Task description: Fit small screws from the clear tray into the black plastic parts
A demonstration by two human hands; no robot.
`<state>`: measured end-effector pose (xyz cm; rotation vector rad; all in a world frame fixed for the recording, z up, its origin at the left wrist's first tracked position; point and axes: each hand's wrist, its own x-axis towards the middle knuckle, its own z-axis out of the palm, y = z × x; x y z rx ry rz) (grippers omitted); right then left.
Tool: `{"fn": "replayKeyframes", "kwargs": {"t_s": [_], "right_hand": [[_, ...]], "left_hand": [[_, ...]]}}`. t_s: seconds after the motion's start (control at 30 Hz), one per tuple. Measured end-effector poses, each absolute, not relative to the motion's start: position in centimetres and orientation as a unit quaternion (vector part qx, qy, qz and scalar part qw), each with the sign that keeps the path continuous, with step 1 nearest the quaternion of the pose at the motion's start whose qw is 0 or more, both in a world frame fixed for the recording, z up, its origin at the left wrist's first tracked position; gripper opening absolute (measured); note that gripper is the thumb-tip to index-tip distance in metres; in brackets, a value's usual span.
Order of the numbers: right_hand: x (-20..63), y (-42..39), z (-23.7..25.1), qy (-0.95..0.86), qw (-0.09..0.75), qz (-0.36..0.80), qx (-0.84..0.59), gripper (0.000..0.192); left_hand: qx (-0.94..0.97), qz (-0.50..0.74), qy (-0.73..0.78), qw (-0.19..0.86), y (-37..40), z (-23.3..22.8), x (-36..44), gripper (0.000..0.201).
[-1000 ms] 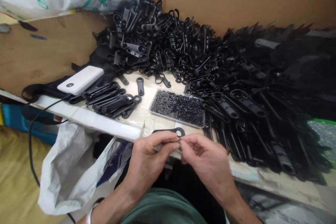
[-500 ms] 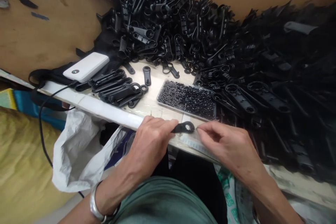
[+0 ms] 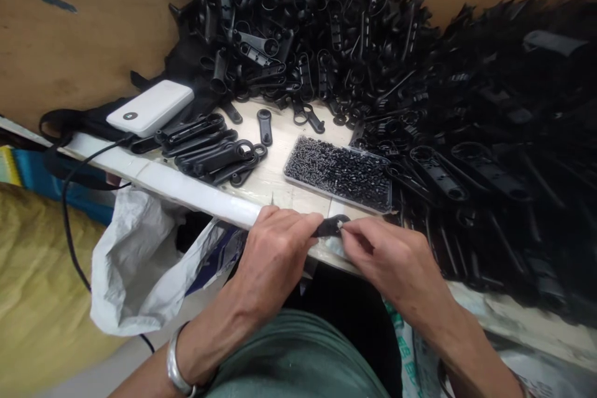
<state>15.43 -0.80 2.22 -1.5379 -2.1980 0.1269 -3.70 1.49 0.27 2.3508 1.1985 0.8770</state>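
My left hand (image 3: 275, 249) grips a flat black plastic part (image 3: 332, 226) with a ring end, held at the table's near edge. My right hand (image 3: 387, 255) pinches at the ring end of that part with thumb and forefinger; whatever small piece sits between the fingertips is too small to make out. Just beyond the hands lies a shallow clear tray (image 3: 339, 173) filled with tiny black screws.
A huge heap of black plastic parts (image 3: 354, 50) covers the back and right of the table. A neat stack of similar parts (image 3: 209, 152) lies left of the tray, beside a white power bank (image 3: 149, 107) with a black cable. A white bag (image 3: 140, 255) hangs below the table edge. Cardboard walls stand behind.
My right hand moved back in to the ring end of the part after being slightly apart half a second ago. The view has tilted down a little.
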Motion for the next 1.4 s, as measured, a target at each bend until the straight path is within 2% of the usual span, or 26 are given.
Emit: {"fn": "replayKeyframes", "kwargs": {"t_s": [0.4, 0.57, 0.67, 0.83, 1.03, 1.17, 1.4], "right_hand": [[13.8, -1.2, 2.5, -0.833, 0.129, -0.030, -0.536, 0.028], [14.1, -1.1, 3.3, -0.789, 0.102, 0.108, -0.596, 0.020], [14.6, -0.7, 3.8, -0.755, 0.108, 0.197, -0.616, 0.021], [14.9, 0.4, 4.1, -0.725, 0.108, 0.249, -0.632, 0.020], [14.2, 0.4, 4.4, -0.737, 0.082, 0.213, -0.636, 0.023], [13.8, 0.1, 4.4, -0.747, 0.021, 0.156, -0.646, 0.024], [13.4, 0.3, 4.4, -0.792, -0.055, 0.047, -0.606, 0.018]], "left_hand": [[0.828, 0.327, 0.419, 0.179, 1.6, -0.1, -3.7, 0.020], [0.825, 0.327, 0.423, 0.182, 1.6, -0.2, -3.6, 0.017], [0.845, 0.284, 0.416, 0.181, 1.5, 0.2, -3.6, 0.016], [0.883, 0.176, 0.408, 0.149, 1.2, 0.5, -3.6, 0.034], [0.885, 0.176, 0.394, 0.174, 1.3, -0.1, -3.7, 0.041], [0.884, 0.182, 0.383, 0.198, 1.5, -0.3, -3.8, 0.045], [0.889, 0.174, 0.374, 0.197, 1.7, 0.2, -3.6, 0.035]]}}
